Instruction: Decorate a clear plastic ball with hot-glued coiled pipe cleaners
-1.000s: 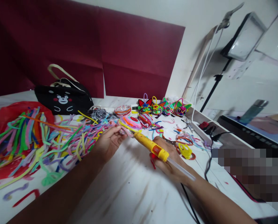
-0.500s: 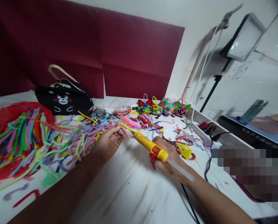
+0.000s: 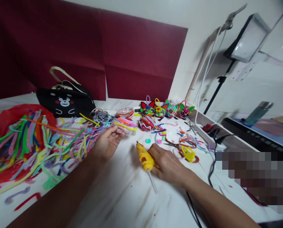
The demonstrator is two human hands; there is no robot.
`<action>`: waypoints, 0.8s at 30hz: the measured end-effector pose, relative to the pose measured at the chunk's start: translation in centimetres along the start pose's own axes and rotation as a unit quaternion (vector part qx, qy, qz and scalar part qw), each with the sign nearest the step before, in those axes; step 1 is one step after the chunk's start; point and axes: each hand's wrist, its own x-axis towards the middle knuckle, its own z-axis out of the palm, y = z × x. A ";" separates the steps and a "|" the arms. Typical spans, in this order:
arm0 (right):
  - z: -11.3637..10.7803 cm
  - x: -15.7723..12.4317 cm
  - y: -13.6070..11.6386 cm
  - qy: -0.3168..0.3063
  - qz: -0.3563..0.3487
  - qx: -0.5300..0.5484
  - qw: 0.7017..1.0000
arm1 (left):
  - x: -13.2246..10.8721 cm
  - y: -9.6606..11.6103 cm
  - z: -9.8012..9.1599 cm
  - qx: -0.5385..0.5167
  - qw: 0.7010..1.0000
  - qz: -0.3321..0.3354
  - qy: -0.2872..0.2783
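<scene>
My left hand pinches a small round piece wound with pink, yellow and orange pipe cleaners and holds it just above the white table. My right hand rests on the table with its fingers curled around a yellow glue gun. The gun lies low, nozzle pointing away from me, its clear glue stick trailing toward me. The gun's tip is a hand's width short of the piece.
A big heap of coloured pipe cleaners covers the left. A black bear-face bag sits behind it. Several finished colourful masks line the back. Scissors, scraps and a black cable lie at right.
My right hand has lowered the glue gun from the piece down to the table and turned it nozzle-away. My left hand has tilted the piece slightly flatter.
</scene>
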 end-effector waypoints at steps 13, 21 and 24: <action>0.5 0.0 -0.3 0.172 0.001 0.134 0.976 | -1.9 -3.0 -0.1 0.111 0.990 0.014 -0.085; 1.7 0.3 -1.0 0.296 -0.018 0.192 0.935 | -3.9 -4.1 0.4 0.206 0.966 0.022 -0.154; 1.8 0.4 -0.9 0.313 -0.017 0.187 0.931 | -4.3 -4.2 0.6 0.214 0.965 0.016 -0.151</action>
